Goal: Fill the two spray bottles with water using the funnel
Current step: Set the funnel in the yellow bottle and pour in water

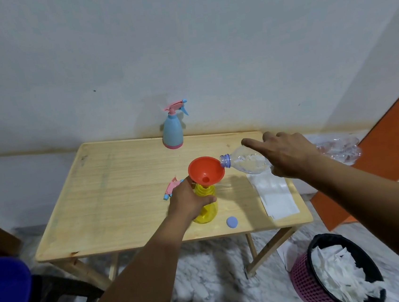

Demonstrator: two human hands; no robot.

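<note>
**Clear bottle tipped into orange funnel on yellow sprayer**

L hand [189, 202] grips the translucent yellow plastic spray bottle [207, 209] w/ fingers wrapped round its upper body; the bottle stands upright on the pale wooden folding table [103, 185]. Round orange plastic funnel [205, 169] sits in the bottle's neck, just above the L hand.

R hand [284, 158] holds the clear crinkled plastic water bottle [246, 162] from above, tilted near level, index finger stretched out along it, other fingers curled round. Its blue-ringed mouth touches the funnel's rim, on the side towards the R hand.

Just beyond the L hand's knuckles lies a pink-and-blue trigger spray head [172, 187], flat on the table. Near the L wrist, towards the R arm, a small round pale-blue cap [232, 222]. Under the R hand, a white paper sheet [275, 194].

Well beyond both hands, at the table's far edge by the wall, a light-blue spray bottle w/ pink base and pink trigger top [172, 131], upright, top on.

Below the R forearm on the floor: pink mesh bin w/ black liner [306, 282], holding white paper scraps.
</note>
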